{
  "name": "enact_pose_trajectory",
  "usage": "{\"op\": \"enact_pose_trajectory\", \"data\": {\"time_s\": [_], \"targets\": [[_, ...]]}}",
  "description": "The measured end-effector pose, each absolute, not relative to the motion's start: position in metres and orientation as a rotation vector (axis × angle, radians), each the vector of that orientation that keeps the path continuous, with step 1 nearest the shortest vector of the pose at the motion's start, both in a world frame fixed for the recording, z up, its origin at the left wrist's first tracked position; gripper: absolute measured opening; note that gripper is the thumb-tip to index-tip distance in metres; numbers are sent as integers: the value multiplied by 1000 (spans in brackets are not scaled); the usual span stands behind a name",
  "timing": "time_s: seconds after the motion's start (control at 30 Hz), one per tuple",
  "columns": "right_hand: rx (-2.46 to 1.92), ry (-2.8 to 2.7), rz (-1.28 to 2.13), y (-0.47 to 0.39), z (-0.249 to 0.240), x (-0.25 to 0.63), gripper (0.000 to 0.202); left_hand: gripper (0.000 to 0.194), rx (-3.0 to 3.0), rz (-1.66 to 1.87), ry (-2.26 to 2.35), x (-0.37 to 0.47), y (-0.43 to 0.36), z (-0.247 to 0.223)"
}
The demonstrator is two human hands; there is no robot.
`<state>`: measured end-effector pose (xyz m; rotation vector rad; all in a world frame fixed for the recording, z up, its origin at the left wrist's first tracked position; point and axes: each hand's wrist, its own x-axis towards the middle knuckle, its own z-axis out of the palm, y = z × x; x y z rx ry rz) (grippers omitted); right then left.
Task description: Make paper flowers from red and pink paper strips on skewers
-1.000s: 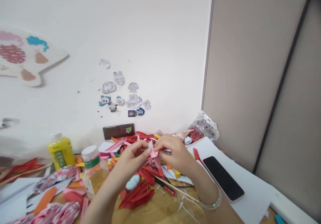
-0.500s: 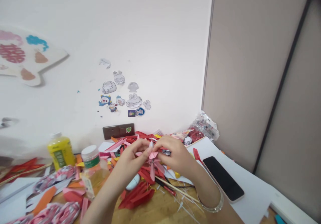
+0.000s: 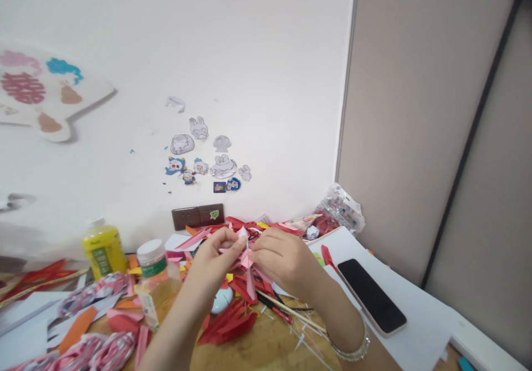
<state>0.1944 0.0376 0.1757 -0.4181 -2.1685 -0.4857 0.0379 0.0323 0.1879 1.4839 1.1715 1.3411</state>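
Observation:
Both hands meet over the cluttered table around a pink folded paper flower point(image 3: 246, 261), its pointed petals hanging down. My left hand point(image 3: 220, 253) pinches the flower's pale upper tip between thumb and index finger. From the other side, my right hand point(image 3: 279, 255) closes on the flower's right part; its fingertips are partly hidden behind the paper. Below the hands lie red folded paper pieces point(image 3: 228, 324) and a thin wooden stick point(image 3: 291, 311). A white rounded object point(image 3: 221, 300) sits just under my left wrist.
On the left stand a yellow bottle point(image 3: 103, 250) and a white-lidded jar point(image 3: 152, 254), near pink-and-white twisted fabric point(image 3: 112, 351). A black phone point(image 3: 371, 296) lies on white paper point(image 3: 419, 332) at the right. Behind are a wall socket point(image 3: 197, 217) and a crumpled plastic bag point(image 3: 341, 207).
My right hand has turned, its fingers now more folded over the flower's right side. The flower has shifted slightly left and tilted. My left hand keeps its pinch.

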Motion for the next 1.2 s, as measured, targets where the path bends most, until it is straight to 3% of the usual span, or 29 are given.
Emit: {"op": "enact_pose_trajectory", "data": {"time_s": [0.33,0.67,0.97,1.2], "targets": [[-450,-2076,-320,42,172,194,16,33,1620,1375,1187,40,29,188],[-367,-2120,-469,42,171,193,19,38,1370,1420,1094,41,31,185],[-881,-1770,102,47,173,198,11,36,1177,1523,986,47,34,182],[-860,-1598,543,47,174,195,12,19,1387,1383,1028,47,34,183]]}}
